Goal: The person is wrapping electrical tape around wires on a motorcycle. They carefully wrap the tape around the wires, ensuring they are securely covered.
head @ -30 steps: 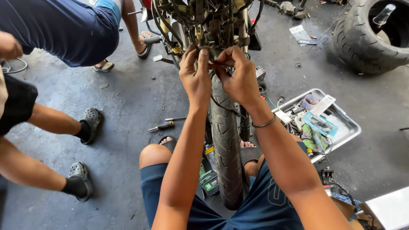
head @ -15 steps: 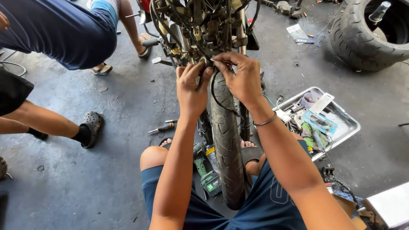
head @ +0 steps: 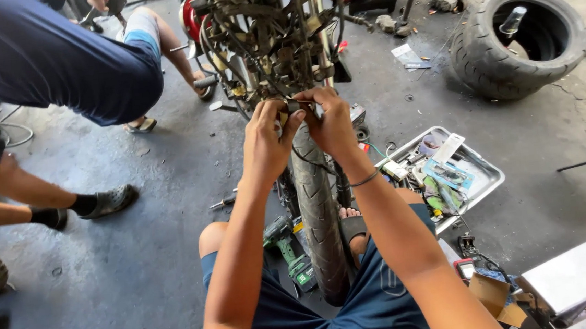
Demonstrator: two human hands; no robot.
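I sit on the concrete floor facing the front of a motorcycle, its front tyre (head: 318,211) between my knees. Above the tyre hangs a tangle of wires and connectors (head: 267,42) under the stripped front end. My left hand (head: 267,142) and my right hand (head: 331,124) meet at the lower end of that wiring, fingertips pinched together on a small connector (head: 294,107). A black band sits on my right wrist. What exactly lies inside the fingers is mostly hidden.
A metal tray (head: 486,178) of small parts and packets lies to the right. A green cordless drill (head: 289,251) and a screwdriver (head: 223,202) lie by the tyre. A loose tyre (head: 518,42) stands at back right. Other people crouch at left (head: 59,71).
My view has tilted down and both hands have dropped slightly along the wiring, staying pinched together. The person at the left has shifted their legs and feet.
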